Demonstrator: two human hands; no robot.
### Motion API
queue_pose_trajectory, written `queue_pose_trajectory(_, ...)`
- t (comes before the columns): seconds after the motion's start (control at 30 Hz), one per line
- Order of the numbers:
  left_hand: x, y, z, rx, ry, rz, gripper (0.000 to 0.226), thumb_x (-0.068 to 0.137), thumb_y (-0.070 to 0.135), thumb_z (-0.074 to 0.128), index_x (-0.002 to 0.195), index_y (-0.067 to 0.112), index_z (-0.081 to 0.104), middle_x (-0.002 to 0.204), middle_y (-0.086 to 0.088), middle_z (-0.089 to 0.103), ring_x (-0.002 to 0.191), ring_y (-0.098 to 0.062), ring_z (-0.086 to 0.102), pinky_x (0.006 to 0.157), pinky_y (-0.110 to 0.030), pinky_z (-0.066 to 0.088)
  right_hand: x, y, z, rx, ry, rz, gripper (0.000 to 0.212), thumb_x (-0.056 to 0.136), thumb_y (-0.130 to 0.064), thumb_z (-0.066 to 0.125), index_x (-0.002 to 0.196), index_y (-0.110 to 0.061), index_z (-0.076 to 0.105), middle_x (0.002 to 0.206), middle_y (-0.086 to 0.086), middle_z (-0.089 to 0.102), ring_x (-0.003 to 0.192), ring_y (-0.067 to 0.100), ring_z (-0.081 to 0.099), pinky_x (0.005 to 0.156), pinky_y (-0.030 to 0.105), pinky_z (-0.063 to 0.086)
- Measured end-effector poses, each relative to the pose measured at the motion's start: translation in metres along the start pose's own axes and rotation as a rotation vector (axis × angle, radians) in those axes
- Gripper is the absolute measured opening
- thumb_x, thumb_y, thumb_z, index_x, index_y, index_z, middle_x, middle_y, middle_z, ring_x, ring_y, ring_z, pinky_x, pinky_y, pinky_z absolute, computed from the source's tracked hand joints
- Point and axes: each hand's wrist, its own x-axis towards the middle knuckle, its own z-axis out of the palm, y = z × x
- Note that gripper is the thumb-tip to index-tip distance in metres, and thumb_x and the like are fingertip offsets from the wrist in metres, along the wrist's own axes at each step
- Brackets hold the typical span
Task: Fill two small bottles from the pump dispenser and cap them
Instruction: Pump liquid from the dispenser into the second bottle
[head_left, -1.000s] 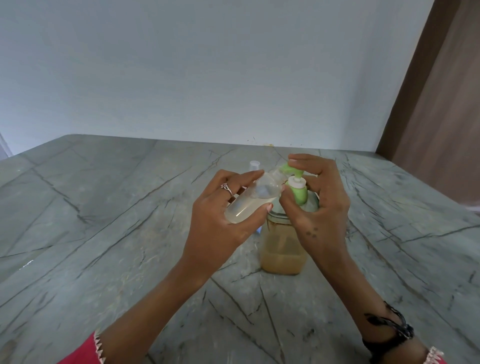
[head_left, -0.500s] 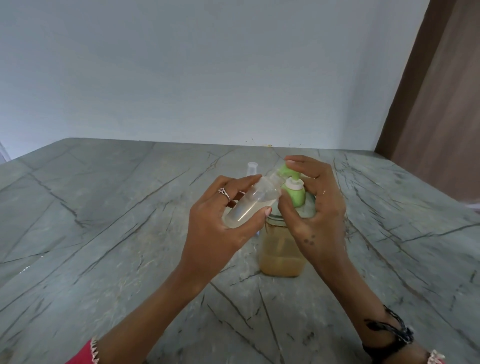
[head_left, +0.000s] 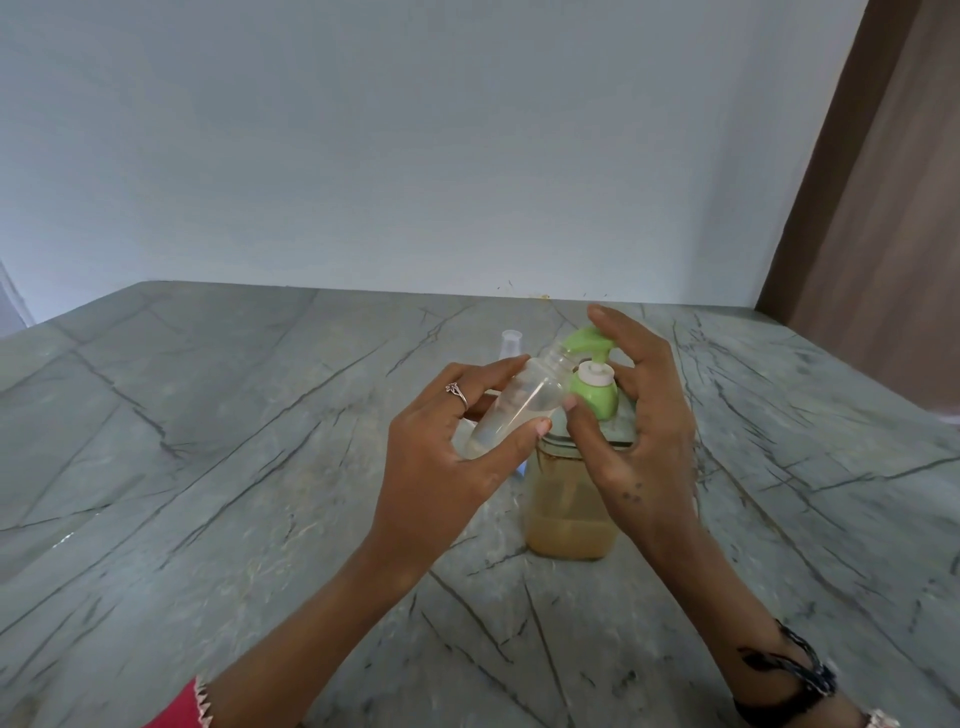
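Left hand (head_left: 441, 457): the thumb and fingers are curled round a small clear bottle (head_left: 511, 408) and grip it at its lower body. The bottle is held tilted, base toward the person and low, open neck up and away. A shallow pool of pale liquid lies in the low end of the bottle. A ring (head_left: 457, 393) sits on one finger of this hand.

The neck of the small clear bottle lies directly under the green spout of the pump dispenser (head_left: 574, 478). Contact between neck and spout cannot be confirmed.

Right hand (head_left: 639, 421): the index finger lies on top of the green pump head (head_left: 589, 340). The thumb rests against the green collar below the white ring. The remaining fingers are bent beside and behind the pump. The hand grasps the pump top.

The pump dispenser is a clear square-shouldered container, upright on the table (head_left: 208, 441), about one-third full of cloudy tan liquid. Most of its upper body is hidden by both hands.

Behind the left hand, a second small bottle (head_left: 511, 343) stands on the table; only its clear top shows.

The table has a grey stone surface with dark veins. A dark wristband (head_left: 795, 680) circles the right wrist. A red sleeve edge (head_left: 179, 709) shows at the left forearm. A pale wall stands behind the table, with a brown panel (head_left: 883, 208) at the right.
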Motion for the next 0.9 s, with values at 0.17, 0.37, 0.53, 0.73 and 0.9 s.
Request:
queue_pose_trajectory(0.17,-0.0001,-0.001,0.0005,0.005,-0.002,0.013,0.04,0.076,0.034,0.066,0.112,0.017,0.061,0.099,0.0,0.066,0.086,-0.001,0.063,0.072,-0.007,0.046,0.0015,0.0014,-0.0009,0.001,-0.01,-0.017,0.054,0.082,-0.002,0.063,0.131,-0.016,0.046,0.133,-0.008,0.046,0.122,0.011,0.051,0.097,0.027,0.047)
queue_pose_trajectory(0.37,-0.0005,-0.0013,0.0,0.003,-0.006,0.004,0.04,0.076,0.034,0.066,0.113,0.019,0.06,0.099,0.002,0.065,0.087,-0.002,0.063,0.073,-0.007,0.046,0.004,0.0022,-0.0073,0.031,-0.037,0.01,0.045,0.085,-0.016,0.057,0.129,-0.015,0.052,0.128,-0.013,0.051,0.114,0.009,0.057,0.092,0.019,0.047)
queue_pose_trajectory(0.53,-0.0008,-0.0018,-0.0003,0.009,-0.009,0.002,0.041,0.076,0.036,0.065,0.113,0.019,0.06,0.1,0.003,0.065,0.088,-0.002,0.062,0.073,-0.007,0.046,0.0072,0.0014,-0.0059,0.008,-0.024,-0.023,0.046,0.087,-0.012,0.058,0.131,-0.014,0.046,0.146,0.0,0.038,0.129,-0.003,0.042,0.094,0.01,0.042)
queue_pose_trajectory(0.73,-0.0008,-0.0021,0.0003,0.009,-0.009,0.005,0.042,0.076,0.035,0.065,0.114,0.017,0.061,0.099,0.002,0.065,0.088,-0.002,0.062,0.074,-0.007,0.046,0.0059,0.0034,-0.0047,0.01,-0.003,-0.047,0.038,0.087,-0.007,0.062,0.124,-0.002,0.055,0.134,0.002,0.048,0.124,-0.008,0.044,0.098,0.009,0.037)
queue_pose_trajectory(0.9,-0.0005,-0.0024,0.0007,0.009,-0.004,0.012,0.042,0.076,0.035,0.065,0.114,0.017,0.06,0.099,0.002,0.065,0.088,-0.001,0.062,0.074,-0.006,0.046,0.0043,0.005,-0.0047,0.016,0.021,0.006,0.037,0.086,-0.017,0.061,0.121,-0.007,0.058,0.127,-0.006,0.053,0.117,0.001,0.052,0.094,0.017,0.045)
